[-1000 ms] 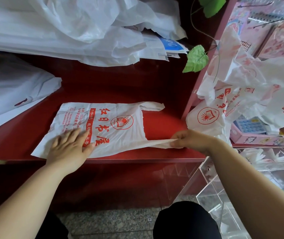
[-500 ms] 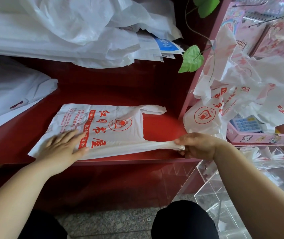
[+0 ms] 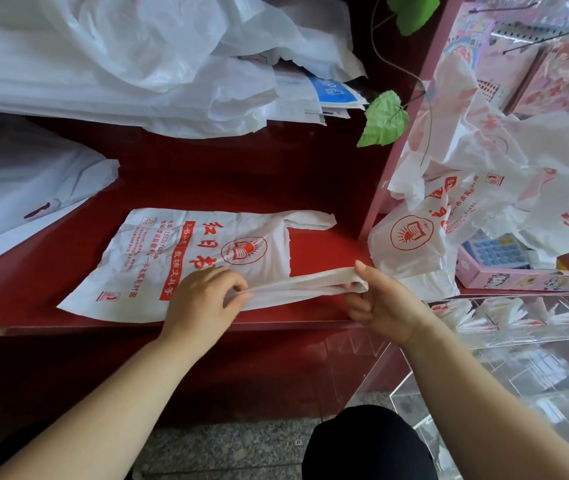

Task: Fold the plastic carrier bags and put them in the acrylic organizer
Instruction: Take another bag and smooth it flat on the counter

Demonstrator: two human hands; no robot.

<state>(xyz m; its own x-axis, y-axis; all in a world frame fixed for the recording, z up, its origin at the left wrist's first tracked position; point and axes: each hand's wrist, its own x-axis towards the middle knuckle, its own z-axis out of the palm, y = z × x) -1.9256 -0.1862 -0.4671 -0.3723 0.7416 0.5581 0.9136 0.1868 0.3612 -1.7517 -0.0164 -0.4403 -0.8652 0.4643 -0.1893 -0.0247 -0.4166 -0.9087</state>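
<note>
Dark red table (image 3: 207,174): carries the work. A heap of plain white plastic sheeting (image 3: 120,64) lies along its back.
Clear acrylic organizer (image 3: 535,358): low on the right, just beside the table's front corner. Folded bags seem to sit in it, but they are too blurred to be sure.
Loose pile of white red-printed carrier bags (image 3: 484,188): on the pink shelf to the right, not yet folded.
Flat white plastic carrier bag with red lettering (image 3: 158,258): spread on the table with its near edge at the front lip. Nothing pins its body down, so a pull on the handle would likely drag it askew or off the lip. The fold would then start crooked.
Left hand (image 3: 200,303): its fingers (image 3: 238,296) are curled, pinching the bag's near edge where the handle begins.
Right hand (image 3: 387,306): thumb and fingers pinch the handle's far end.
Near handle strap (image 3: 297,285): stretched taut between the two pinches. The thin film could slip from either one.
</note>
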